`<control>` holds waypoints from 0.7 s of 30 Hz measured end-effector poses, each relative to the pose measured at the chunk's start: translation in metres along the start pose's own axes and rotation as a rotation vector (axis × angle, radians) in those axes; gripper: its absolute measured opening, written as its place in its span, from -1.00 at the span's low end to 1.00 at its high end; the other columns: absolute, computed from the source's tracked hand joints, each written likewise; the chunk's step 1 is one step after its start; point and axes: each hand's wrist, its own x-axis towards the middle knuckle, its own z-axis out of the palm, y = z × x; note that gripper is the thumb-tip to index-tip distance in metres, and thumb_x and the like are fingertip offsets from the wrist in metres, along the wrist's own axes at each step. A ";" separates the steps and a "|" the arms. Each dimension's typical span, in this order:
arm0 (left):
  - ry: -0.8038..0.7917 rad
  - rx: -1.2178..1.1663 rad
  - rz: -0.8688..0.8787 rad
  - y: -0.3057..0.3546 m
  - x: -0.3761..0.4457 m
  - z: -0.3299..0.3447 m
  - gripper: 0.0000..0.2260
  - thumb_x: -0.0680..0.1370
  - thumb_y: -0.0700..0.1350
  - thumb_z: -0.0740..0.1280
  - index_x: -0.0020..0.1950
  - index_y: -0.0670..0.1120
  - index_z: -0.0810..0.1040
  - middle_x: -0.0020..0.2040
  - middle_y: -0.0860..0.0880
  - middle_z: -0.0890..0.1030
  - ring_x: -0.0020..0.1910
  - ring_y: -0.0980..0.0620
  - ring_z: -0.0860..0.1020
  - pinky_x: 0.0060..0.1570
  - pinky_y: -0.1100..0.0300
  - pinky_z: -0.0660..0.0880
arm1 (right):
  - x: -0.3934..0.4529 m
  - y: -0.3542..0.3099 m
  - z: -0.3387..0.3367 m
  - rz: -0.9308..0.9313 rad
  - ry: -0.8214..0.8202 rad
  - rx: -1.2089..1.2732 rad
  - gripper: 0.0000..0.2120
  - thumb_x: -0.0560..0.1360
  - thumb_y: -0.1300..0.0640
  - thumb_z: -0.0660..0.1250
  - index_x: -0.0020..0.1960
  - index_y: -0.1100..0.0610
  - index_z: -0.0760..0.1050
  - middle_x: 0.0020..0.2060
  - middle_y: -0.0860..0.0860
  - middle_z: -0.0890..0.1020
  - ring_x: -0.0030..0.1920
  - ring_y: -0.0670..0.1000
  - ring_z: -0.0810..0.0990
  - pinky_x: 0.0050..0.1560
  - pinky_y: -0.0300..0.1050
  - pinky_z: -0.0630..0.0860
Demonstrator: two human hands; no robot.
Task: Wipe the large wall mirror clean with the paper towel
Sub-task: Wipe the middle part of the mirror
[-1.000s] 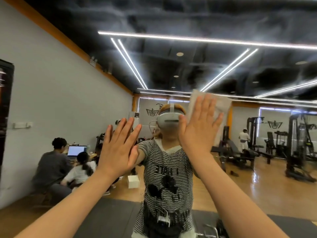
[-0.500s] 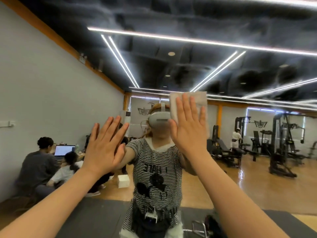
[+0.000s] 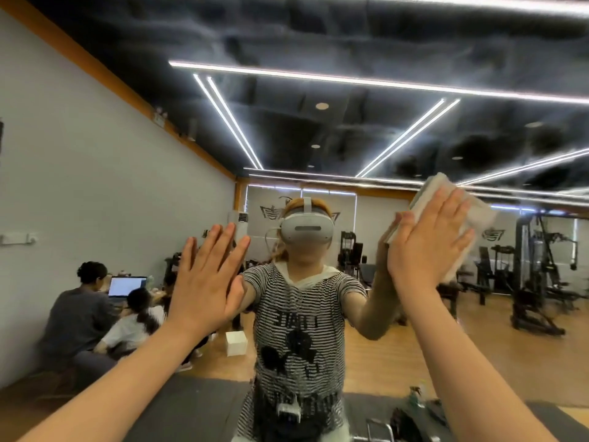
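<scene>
The large wall mirror [image 3: 366, 129] fills the whole head view and reflects a gym room. My right hand [image 3: 427, 247] lies flat with straight fingers, pressing a folded white paper towel [image 3: 475, 215] against the glass at the right of centre. My left hand [image 3: 207, 279] is flat on the glass at the left of centre, fingers spread, holding nothing. Between the two hands I see the reflection of a person in a striped shirt with a white headset.
The mirror shows seated people with a laptop [image 3: 126, 285] at the lower left, a small white box [image 3: 236, 342] on the wooden floor, and weight machines [image 3: 538, 275] at the right. A dark mat [image 3: 191, 406] lies along the bottom.
My right hand has slid the paper towel to the right across the glass, away from the reflected headset. My left hand stays flat on the mirror.
</scene>
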 end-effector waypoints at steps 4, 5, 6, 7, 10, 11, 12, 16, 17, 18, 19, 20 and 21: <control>-0.008 0.011 0.002 0.000 0.000 -0.001 -0.40 0.51 0.00 0.08 0.56 -0.03 0.10 0.56 -0.12 0.14 0.57 0.02 -0.08 0.49 -0.05 -0.14 | -0.025 -0.044 0.016 -0.131 -0.048 0.000 -0.38 0.61 -0.09 -0.15 0.59 0.17 -0.16 0.58 0.12 -0.09 0.56 0.11 -0.15 0.47 0.09 -0.30; -0.010 0.012 0.001 0.000 0.000 -0.001 -0.40 0.52 0.00 0.08 0.56 -0.03 0.09 0.56 -0.12 0.13 0.57 0.01 -0.07 0.49 -0.05 -0.13 | -0.032 -0.058 0.022 -0.187 -0.057 -0.008 -0.38 0.62 -0.09 -0.15 0.59 0.17 -0.15 0.58 0.13 -0.08 0.56 0.11 -0.14 0.47 0.07 -0.31; -0.012 0.011 0.000 0.001 0.000 -0.002 -0.40 0.52 0.00 0.08 0.57 -0.02 0.08 0.56 -0.11 0.13 0.57 0.00 -0.06 0.49 -0.06 -0.12 | -0.041 -0.072 0.027 -0.247 -0.069 -0.018 -0.38 0.61 -0.10 -0.16 0.58 0.17 -0.14 0.57 0.13 -0.08 0.56 0.11 -0.14 0.47 0.07 -0.31; -0.014 0.008 0.000 0.001 0.000 -0.002 -0.40 0.52 0.00 0.08 0.57 -0.02 0.07 0.57 -0.10 0.12 0.56 -0.01 -0.04 0.49 -0.07 -0.11 | -0.051 -0.086 0.032 -0.310 -0.088 -0.021 -0.38 0.61 -0.10 -0.18 0.58 0.16 -0.14 0.57 0.13 -0.09 0.55 0.11 -0.15 0.48 0.09 -0.30; -0.015 -0.001 -0.006 0.000 -0.001 -0.003 -0.40 0.53 0.00 0.08 0.57 0.00 0.04 0.57 -0.06 0.07 0.56 -0.02 -0.02 0.48 -0.09 -0.07 | -0.073 -0.111 0.043 -0.445 -0.136 0.008 -0.39 0.62 -0.11 -0.16 0.56 0.13 -0.21 0.54 0.09 -0.19 0.54 0.08 -0.25 0.48 0.11 -0.36; -0.016 -0.007 -0.009 0.001 0.000 -0.003 -0.39 0.53 0.00 0.08 0.58 0.00 0.03 0.57 -0.05 0.06 0.57 0.00 -0.04 0.48 -0.10 -0.07 | -0.075 -0.112 0.045 -0.452 -0.142 0.011 -0.39 0.62 -0.11 -0.15 0.56 0.12 -0.23 0.53 0.08 -0.21 0.53 0.08 -0.26 0.46 0.10 -0.38; -0.018 -0.012 -0.013 0.001 -0.001 -0.004 -0.40 0.53 0.00 0.08 0.57 0.01 0.04 0.57 -0.05 0.07 0.57 0.01 -0.05 0.48 -0.10 -0.06 | -0.075 -0.112 0.046 -0.453 -0.135 0.010 -0.39 0.62 -0.11 -0.15 0.56 0.13 -0.21 0.53 0.09 -0.20 0.54 0.08 -0.24 0.46 0.09 -0.39; -0.021 -0.019 -0.016 0.001 -0.001 -0.005 -0.42 0.53 -0.01 0.08 0.56 -0.01 0.10 0.56 -0.07 0.10 0.57 0.03 -0.06 0.48 -0.13 -0.04 | -0.074 -0.107 0.049 -0.489 -0.095 0.003 -0.38 0.61 -0.12 -0.13 0.58 0.15 -0.10 0.54 0.11 -0.10 0.56 0.10 -0.11 0.48 0.10 -0.33; -0.025 -0.015 -0.015 0.001 -0.001 -0.005 -0.43 0.53 -0.01 0.08 0.56 -0.02 0.11 0.56 -0.08 0.12 0.57 0.01 -0.04 0.48 -0.13 -0.04 | -0.074 -0.108 0.050 -0.493 -0.084 0.002 -0.37 0.61 -0.12 -0.11 0.58 0.16 -0.07 0.54 0.12 -0.08 0.55 0.10 -0.09 0.49 0.10 -0.32; -0.028 -0.011 -0.015 0.001 -0.002 -0.005 -0.43 0.53 -0.01 0.08 0.56 -0.02 0.12 0.56 -0.10 0.13 0.57 -0.02 -0.01 0.48 -0.13 -0.03 | -0.075 -0.108 0.050 -0.495 -0.069 0.003 -0.37 0.61 -0.12 -0.10 0.58 0.17 -0.04 0.54 0.12 -0.07 0.55 0.10 -0.08 0.49 0.11 -0.30; -0.030 -0.005 -0.014 0.001 -0.002 -0.005 -0.43 0.54 -0.01 0.08 0.56 -0.03 0.12 0.56 -0.11 0.14 0.56 -0.05 0.03 0.48 -0.13 -0.03 | -0.075 -0.109 0.050 -0.495 -0.054 0.009 -0.38 0.60 -0.11 -0.08 0.58 0.17 -0.02 0.54 0.13 -0.05 0.55 0.09 -0.08 0.49 0.12 -0.30; -0.031 0.000 -0.014 0.002 -0.002 -0.005 -0.43 0.54 -0.02 0.08 0.56 -0.03 0.12 0.56 -0.11 0.14 0.55 -0.08 0.06 0.48 -0.12 -0.03 | -0.075 -0.108 0.051 -0.492 -0.041 0.019 -0.38 0.60 -0.10 -0.07 0.57 0.18 0.00 0.54 0.13 -0.05 0.54 0.08 -0.10 0.49 0.12 -0.30; -0.030 0.003 -0.014 0.002 -0.002 -0.005 -0.44 0.54 -0.02 0.08 0.56 -0.03 0.12 0.56 -0.10 0.14 0.55 -0.09 0.07 0.48 -0.12 -0.02 | -0.075 -0.108 0.051 -0.490 -0.031 0.030 -0.38 0.60 -0.09 -0.06 0.57 0.18 0.01 0.53 0.13 -0.04 0.54 0.07 -0.12 0.49 0.12 -0.30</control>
